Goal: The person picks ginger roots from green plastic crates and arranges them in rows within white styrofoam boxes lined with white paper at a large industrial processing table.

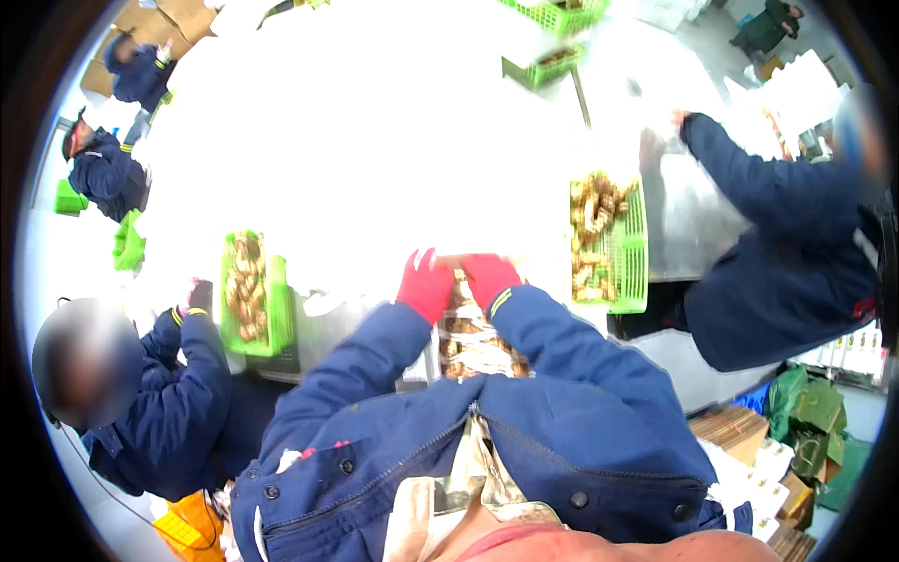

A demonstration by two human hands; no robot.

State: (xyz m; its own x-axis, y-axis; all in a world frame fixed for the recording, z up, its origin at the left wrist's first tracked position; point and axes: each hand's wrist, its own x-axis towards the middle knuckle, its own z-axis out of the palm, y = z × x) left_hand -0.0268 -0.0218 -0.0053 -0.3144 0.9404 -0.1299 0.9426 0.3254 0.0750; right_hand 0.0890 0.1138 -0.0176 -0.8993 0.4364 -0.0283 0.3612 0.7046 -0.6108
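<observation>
Both my hands wear red gloves and lie close together at the far end of a narrow container. Glare washes out the fingertips of my left hand [427, 284], whose fingers look curled. Beside it, my right hand [491, 279] is also closed, its fingers bent over the far side. A thin brownish strip shows between the two hands; I cannot tell whether it is a flap or a piece of root. Below them, close to my chest, are knobbly brown roots [478, 359] like ginger, with white strips lying across them.
A green basket [282, 304] of brown roots stands left, another green basket [637, 245] right, both on the brightly glaring table. Co-workers in blue jackets stand at the left [192, 379] and right [777, 253]. Flat cardboard [729, 433] is stacked behind me on the right.
</observation>
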